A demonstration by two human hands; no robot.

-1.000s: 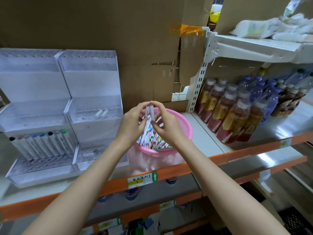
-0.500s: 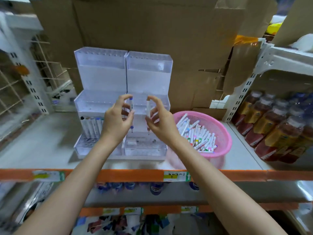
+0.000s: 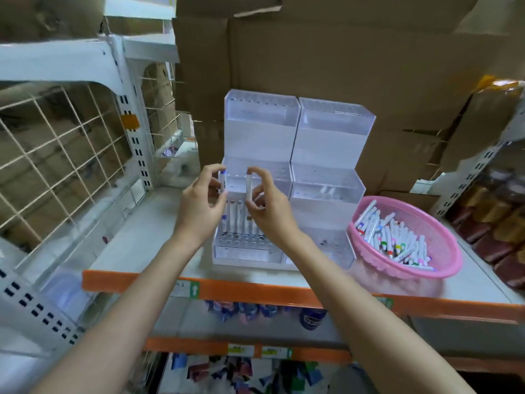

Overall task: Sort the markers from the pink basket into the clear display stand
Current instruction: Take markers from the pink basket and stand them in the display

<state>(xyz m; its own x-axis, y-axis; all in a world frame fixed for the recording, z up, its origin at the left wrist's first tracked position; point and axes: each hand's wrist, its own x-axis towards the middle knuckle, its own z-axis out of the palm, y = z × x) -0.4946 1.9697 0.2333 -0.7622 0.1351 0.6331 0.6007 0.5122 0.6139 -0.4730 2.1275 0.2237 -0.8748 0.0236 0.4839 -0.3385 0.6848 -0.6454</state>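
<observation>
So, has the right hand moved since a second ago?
Yes. The right hand, pinching a marker, was over the pink basket. Now it is left of the basket, in front of the clear display stand.

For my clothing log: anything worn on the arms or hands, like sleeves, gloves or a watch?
Nothing worn shows. The left forearm and right forearm are bare to the frame's edge, no sleeve in view. The left hand and right hand have no gloves, and no watch, bracelet or ring is visible.
</observation>
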